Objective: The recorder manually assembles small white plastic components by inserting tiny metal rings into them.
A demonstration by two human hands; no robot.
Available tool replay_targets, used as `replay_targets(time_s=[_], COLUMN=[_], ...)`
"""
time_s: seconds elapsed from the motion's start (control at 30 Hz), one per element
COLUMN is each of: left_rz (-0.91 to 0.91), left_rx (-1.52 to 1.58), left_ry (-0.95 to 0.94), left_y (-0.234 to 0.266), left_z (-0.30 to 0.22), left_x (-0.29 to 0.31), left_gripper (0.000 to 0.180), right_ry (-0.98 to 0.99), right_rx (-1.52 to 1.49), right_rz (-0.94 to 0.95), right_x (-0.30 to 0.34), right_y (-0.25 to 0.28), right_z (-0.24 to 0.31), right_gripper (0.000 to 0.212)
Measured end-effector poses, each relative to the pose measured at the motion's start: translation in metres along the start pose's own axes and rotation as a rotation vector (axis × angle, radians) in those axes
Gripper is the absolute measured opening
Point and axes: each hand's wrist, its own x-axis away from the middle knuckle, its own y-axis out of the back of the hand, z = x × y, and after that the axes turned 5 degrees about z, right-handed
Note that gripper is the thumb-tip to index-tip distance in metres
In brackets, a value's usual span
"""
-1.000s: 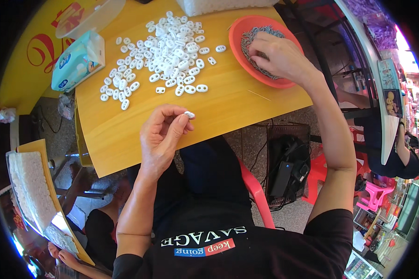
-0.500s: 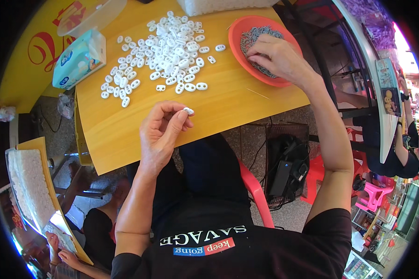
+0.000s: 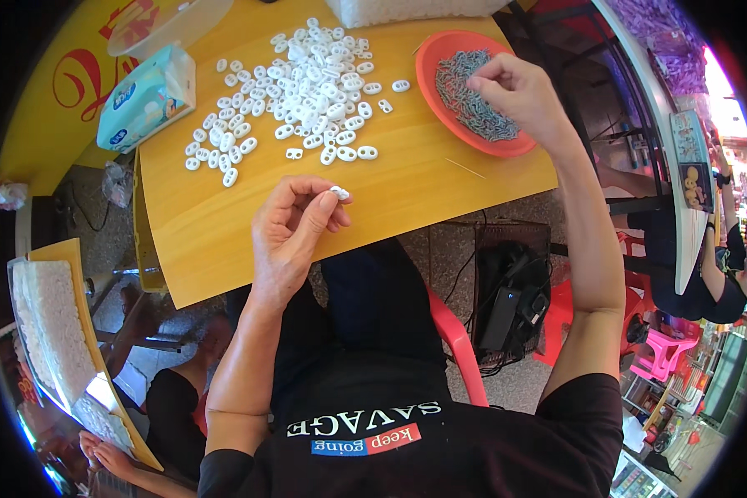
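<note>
My left hand (image 3: 289, 236) is closed over the near part of the table, pinching a small white plastic piece (image 3: 339, 192) between thumb and forefinger. Above the orange bowl (image 3: 426, 73) at the right is my right hand (image 3: 524, 98), its thumb and fingertips pressed together. Whatever they hold, if anything, is too small to make out. Grey screws (image 3: 465, 95) lie heaped inside the bowl. Beyond my left hand spreads a loose pile of white oval plastic pieces (image 3: 319, 83), several of which show two holes.
A tissue pack (image 3: 149, 98) stands at the table's left, near a clear plastic tub (image 3: 174, 29). A thin stick (image 3: 466, 168) lies by the bowl. At the far edge sits a large white bag (image 3: 415, 10). Another person's hands (image 3: 100, 448) show at lower left.
My right hand has drawn up and right from the screws, its fingertips now pinched. My left hand keeps its hold on the white piece. The whole view has shifted slightly.
</note>
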Motion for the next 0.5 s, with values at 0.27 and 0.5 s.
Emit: replay_targets(time_s=[0.27,0.5], left_rz=[-0.017,-0.029], left_rx=[0.082,0.164], left_ry=[-0.015,-0.032], left_y=[0.006,0.008], left_z=[0.001,0.002], left_x=[-0.001,-0.001], left_gripper=[0.015,0.014], right_ry=[-0.230,-0.217], right_rx=[-0.893,-0.990], right_rz=[0.031,0.068], right_x=[0.012,0.018], right_y=[-0.010,-0.015], right_z=[0.012,0.019], right_gripper=[0.026,0.023])
